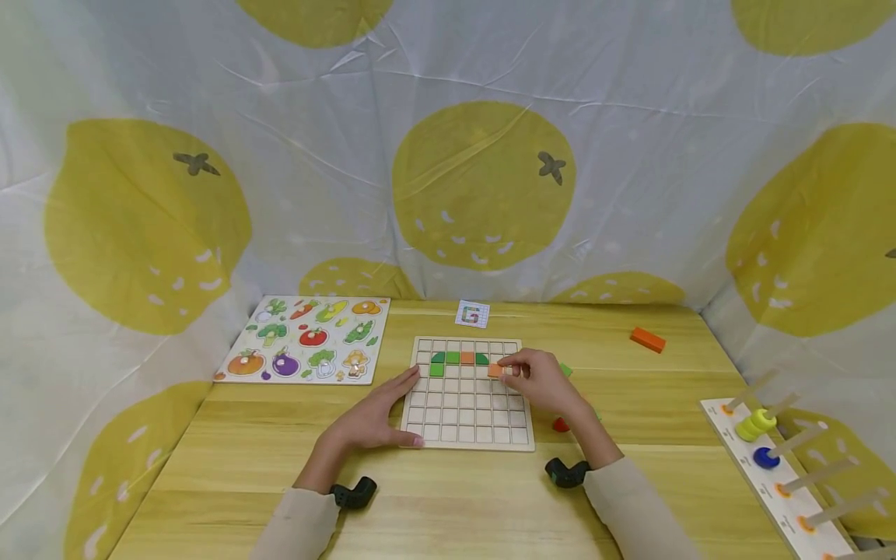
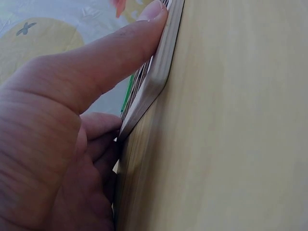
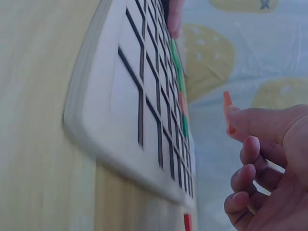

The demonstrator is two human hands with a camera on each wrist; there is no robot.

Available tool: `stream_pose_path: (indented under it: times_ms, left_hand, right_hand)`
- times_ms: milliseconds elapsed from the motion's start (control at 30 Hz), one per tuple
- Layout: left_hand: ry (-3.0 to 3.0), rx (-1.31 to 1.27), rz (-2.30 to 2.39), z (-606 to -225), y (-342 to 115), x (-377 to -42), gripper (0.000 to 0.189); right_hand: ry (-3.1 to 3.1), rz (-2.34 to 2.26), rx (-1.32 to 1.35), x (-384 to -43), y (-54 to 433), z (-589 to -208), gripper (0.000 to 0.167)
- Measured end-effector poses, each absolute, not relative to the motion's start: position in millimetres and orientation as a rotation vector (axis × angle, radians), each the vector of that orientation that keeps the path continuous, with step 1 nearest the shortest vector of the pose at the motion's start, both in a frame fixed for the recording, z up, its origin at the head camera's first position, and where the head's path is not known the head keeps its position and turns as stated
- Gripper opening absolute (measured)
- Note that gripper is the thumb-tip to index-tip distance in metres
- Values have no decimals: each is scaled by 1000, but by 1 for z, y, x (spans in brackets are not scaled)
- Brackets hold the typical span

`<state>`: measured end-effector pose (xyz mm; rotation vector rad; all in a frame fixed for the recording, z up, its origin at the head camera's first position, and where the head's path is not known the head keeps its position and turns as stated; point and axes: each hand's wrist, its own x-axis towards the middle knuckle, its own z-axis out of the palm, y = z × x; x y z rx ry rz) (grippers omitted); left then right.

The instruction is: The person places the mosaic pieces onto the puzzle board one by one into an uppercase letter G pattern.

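Observation:
My right hand (image 1: 542,381) pinches a small orange square tile (image 1: 495,371) between thumb and fingertips. In the right wrist view this orange tile (image 3: 227,100) is held off the board. Below it lies a wooden grid board (image 1: 465,404). Near its top, a row holds a dark green rounded tile (image 1: 439,358), a green square (image 1: 453,358), an orange square (image 1: 467,358) and another dark green rounded tile (image 1: 481,359). Under the row's left end sits one more green square (image 1: 437,370). My left hand (image 1: 371,416) rests along the board's left side, its thumb on the near rim.
Behind the board lies a card (image 1: 472,314) with a G pattern. A vegetable puzzle (image 1: 381,342) is at left. Green (image 1: 565,369) and red pieces (image 1: 560,425) show partly behind my right arm. An orange block (image 1: 648,340) and a peg stand (image 1: 752,460) are at right.

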<state>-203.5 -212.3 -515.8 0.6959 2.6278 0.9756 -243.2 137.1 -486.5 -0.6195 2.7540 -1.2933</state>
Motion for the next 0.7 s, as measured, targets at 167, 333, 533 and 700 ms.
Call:
stream_pose_path:
  times_ms: [167,333,533,700]
  left_hand:
    - [2626,688,984,-516,-212,-204,119]
    - [2625,688,977,-516,-212,-204,119]
    - [2625,695,968,-515,-212,-204,118]
    - [2622,698,971,-515,-212,-204,118]
  right_hand:
    - [2715,-1312,-659,-245,113,-488,21]
    - [2707,-1299,-658,-247,93,-493,21]
    - [2709,-1261,-604,-249,70,-498,22]
    - [2669,-1243,-593,-249,58,-502,22]
